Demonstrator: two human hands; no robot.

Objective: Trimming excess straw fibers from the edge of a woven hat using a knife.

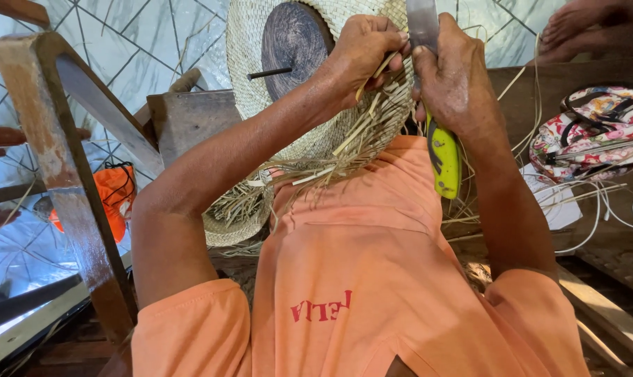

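Observation:
A woven straw hat (250,42) sits over a dark round wooden block (295,38) with a small peg sticking out. Loose straw ends (362,132) hang from its brim edge. My left hand (362,49) pinches a few of these straw strands at the brim. My right hand (456,77) is closed on a knife with a yellow-green handle (444,160); its metal blade (422,21) points up beside the strands, close to my left fingers. My orange shirt fills the lower part of the view.
A second straw piece (236,216) lies under my left arm. A slanted wooden frame (58,153) and an orange bag (114,192) are at left. A floral bag (596,129), white cords (596,209) and another person's foot (589,28) are at right.

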